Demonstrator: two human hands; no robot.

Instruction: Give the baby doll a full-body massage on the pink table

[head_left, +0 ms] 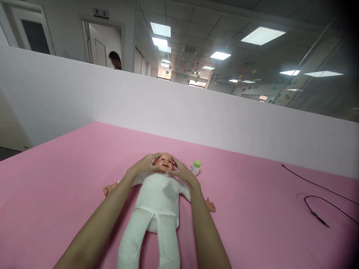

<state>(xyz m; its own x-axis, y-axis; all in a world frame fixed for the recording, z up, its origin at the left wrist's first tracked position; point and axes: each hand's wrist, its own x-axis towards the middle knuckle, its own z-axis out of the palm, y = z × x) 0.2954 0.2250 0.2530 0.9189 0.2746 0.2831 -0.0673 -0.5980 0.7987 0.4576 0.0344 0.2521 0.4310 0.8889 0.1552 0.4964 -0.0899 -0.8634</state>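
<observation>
A baby doll (157,194) in a white long-sleeved top and white trousers lies on its back, face up, with its arms spread wide. My left hand (146,164) cups the left side of the doll's head, thumb along the cheek near the chin. From the other side my right hand (181,170) mirrors this, its thumb by the chin and its fingers at the temple. Both hands are curved around the head, and part of each side of it is hidden by them. A small white jar with a green lid (195,167) stands just right of my right hand.
A pink surface (70,168) lies under the doll. Thin black cables (319,182) rest on it at the right. A low white wall (196,112) runs along the back edge. Beyond it a person's head (114,59) shows near a doorway.
</observation>
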